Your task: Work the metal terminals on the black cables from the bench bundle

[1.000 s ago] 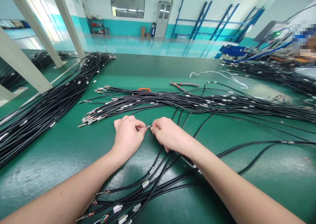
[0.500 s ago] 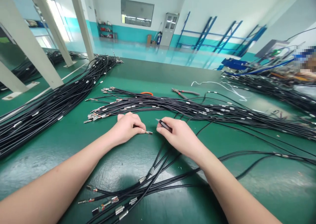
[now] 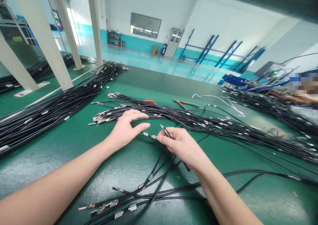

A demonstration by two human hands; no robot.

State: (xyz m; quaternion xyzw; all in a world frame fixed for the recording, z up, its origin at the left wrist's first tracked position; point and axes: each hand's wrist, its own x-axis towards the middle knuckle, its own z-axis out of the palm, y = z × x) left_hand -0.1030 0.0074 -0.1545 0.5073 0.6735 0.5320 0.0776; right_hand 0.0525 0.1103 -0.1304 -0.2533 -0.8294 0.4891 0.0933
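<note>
While the left hand [image 3: 127,128] hangs with thumb and fingers parted, the right hand [image 3: 177,142], closed on a knife [image 3: 166,131], seems to pinch the tip of the cable [image 3: 145,134], whose long axis runs rightward between them from just below the left thumb.

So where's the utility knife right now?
In the head view, the utility knife is just right of centre, held in the right hand, near a cable end.

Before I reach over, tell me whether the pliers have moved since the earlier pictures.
No: the pliers lie beyond the cable bundle, right of the orange loop, as before; only the camera's view of them has shifted.
</note>
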